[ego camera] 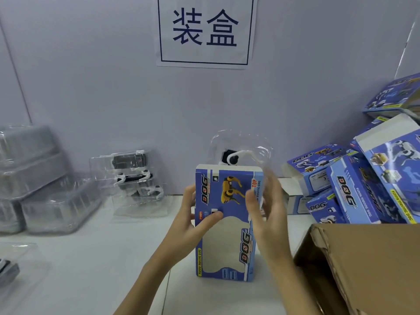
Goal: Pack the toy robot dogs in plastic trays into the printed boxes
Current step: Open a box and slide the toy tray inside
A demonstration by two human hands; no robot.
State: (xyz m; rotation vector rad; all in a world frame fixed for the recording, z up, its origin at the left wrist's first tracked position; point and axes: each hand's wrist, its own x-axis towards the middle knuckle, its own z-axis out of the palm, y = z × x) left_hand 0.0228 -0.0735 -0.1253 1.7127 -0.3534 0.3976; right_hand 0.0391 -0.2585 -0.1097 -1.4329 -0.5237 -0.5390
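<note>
Head cam looking down at a big white counter (91, 258) against a pale lilac-grey wall (91, 76), with a paper sign (205, 30) taped up showing two large dark-blue Chinese characters, 装盒, inside a thin frame. Bottom right there's an open brown cardboard carton (368, 264), and behind it a messy heap of blue printed boxes (363, 178), same design, tilted every which way, some with flaps open. On the left sits a stack of clear empty-looking plastic trays (38, 178), and just right of that a few trays with black-and-white robot dogs (134, 176) leaning near the wall. Dead centre is the printed box (225, 223) being packed: it stands upright on the counter, blue with a white blob-shaped panel, a yellow dog picture, "DOG" in big slanted letters twice, "FUNNY MOVING DOG" down the edge and "TOP" in red near the upper corner. Sticking out of its open top is a clear plastic tray (243, 146) with a toy robot dog (231, 159) inside, only partly in, white and black bits showing. Left hand (195, 214) has its grip clamped on the box's left edge, thumb pressed across the front. Right hand (266, 208) is at the box's right edge with fingers loosely spread and fairly straight, not clamped on anything I can make out, a bit blurry.
</note>
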